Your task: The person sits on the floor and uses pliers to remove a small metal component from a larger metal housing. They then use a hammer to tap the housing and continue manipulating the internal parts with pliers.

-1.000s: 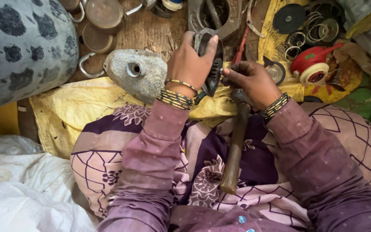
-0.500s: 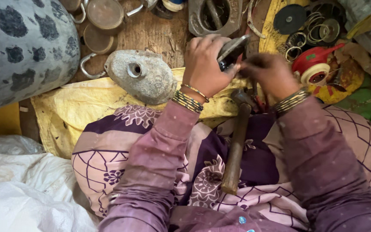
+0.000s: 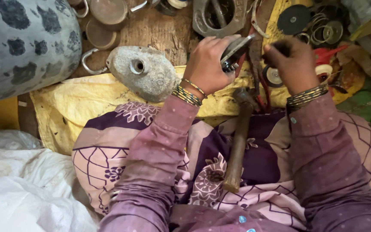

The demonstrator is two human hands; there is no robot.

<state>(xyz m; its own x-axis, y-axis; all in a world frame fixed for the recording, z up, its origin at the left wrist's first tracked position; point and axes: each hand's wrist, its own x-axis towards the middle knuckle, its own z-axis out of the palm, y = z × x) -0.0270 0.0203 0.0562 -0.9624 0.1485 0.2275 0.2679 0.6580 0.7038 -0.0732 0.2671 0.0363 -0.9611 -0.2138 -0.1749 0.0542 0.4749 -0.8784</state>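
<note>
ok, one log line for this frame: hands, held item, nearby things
left hand: grips dark metal padlock body | right hand: closed, beside it, contents hidden | hammer: on lap, untouched | grey padlock: on yellow cloth

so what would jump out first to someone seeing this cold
Probably the left hand, top centre, gripping a dark metal padlock body, with the right hand raised beside it. Next, the wooden-handled hammer lying on the patterned purple lap cloth, and the large grey padlock-shaped casting on the yellow cloth to the left.
</note>
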